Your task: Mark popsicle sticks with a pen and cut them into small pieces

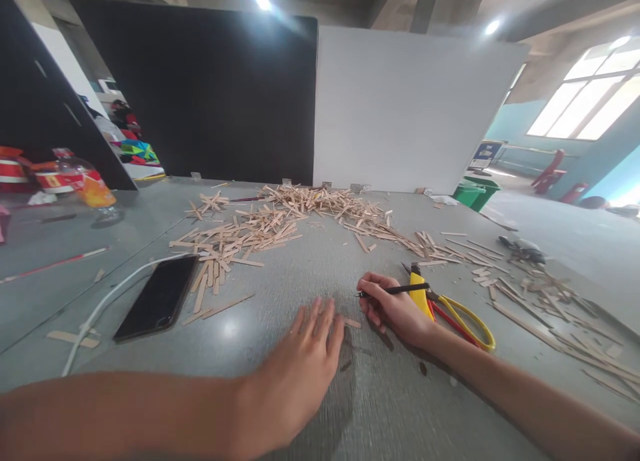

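My right hand (393, 307) is closed around a black pen (407, 289), whose tip points left over the grey table (300, 271). My left hand (305, 364) lies palm down with its fingers stretched out. Beside its fingertips a short wooden piece (353, 323) shows between the two hands; whether the fingers touch it is hard to tell. Just behind my right hand lie scissors with yellow handles (467, 321) and a tool with a yellow and red grip (421, 293), partly covered by the hand and pen.
Heaped wooden sticks (280, 214) spread across the table's far middle, and more strips (550, 314) lie at right. A phone (159, 297) and white cable (107, 297) are at left, near a plastic bottle (90, 181). Black (210, 94) and white panels (395, 107) stand behind.
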The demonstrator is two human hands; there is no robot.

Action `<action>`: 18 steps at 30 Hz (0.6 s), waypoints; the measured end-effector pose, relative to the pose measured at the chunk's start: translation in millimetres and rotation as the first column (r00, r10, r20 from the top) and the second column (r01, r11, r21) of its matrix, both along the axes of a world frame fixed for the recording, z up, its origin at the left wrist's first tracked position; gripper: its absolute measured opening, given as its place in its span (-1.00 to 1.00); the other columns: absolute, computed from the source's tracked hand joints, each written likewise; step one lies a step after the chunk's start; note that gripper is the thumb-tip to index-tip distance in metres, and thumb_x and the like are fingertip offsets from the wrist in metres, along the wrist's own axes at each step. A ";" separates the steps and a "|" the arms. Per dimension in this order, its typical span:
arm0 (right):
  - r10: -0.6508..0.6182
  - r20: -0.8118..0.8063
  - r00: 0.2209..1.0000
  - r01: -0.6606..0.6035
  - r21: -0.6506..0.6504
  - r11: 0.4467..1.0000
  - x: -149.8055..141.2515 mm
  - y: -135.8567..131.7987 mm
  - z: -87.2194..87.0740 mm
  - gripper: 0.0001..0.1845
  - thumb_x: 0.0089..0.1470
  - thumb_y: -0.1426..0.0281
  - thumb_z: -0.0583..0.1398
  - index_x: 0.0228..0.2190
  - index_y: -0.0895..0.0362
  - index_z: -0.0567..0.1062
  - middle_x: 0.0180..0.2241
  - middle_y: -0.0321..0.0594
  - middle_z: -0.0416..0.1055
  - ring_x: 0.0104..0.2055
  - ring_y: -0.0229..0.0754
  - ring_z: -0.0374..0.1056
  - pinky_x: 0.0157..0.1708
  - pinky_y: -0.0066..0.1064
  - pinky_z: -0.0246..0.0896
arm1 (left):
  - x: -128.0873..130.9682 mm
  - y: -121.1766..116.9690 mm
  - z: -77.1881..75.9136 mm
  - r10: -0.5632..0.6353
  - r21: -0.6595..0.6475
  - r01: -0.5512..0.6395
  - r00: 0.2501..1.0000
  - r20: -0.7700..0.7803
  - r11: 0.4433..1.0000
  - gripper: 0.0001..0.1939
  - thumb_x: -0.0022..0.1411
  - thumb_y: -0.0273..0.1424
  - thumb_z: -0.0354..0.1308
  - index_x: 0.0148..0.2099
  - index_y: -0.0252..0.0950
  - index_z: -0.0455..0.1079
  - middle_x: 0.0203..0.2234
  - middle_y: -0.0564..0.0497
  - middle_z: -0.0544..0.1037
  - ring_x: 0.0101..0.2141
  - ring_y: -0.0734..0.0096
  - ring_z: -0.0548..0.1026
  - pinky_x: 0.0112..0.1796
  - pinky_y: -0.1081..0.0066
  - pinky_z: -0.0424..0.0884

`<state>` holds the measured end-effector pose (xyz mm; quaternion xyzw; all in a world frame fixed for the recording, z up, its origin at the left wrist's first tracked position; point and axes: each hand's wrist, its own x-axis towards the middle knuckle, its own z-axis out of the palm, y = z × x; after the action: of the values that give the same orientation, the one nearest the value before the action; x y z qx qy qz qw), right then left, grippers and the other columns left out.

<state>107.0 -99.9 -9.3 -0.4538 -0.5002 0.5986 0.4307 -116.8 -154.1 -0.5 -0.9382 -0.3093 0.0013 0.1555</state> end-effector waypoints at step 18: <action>0.051 0.067 0.996 -0.058 0.092 0.994 -1.0 -6.0 1.0 -0.55 0.07 0.03 0.36 -0.52 0.09 0.37 -0.60 -0.35 0.43 -0.71 -0.36 0.24 -0.77 -0.54 0.16 | 5.8 -0.9 -18.9 -0.032 0.134 0.008 0.984 0.176 0.991 -0.40 0.52 -0.27 -0.19 0.25 -0.67 0.39 0.16 -0.48 0.49 0.18 -0.20 0.46 0.13 -0.07 0.34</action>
<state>106.0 -106.0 -8.4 -0.4385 -0.5536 0.5710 0.4186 -110.9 -155.0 -19.4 -0.9252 -0.3117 -0.1046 0.1894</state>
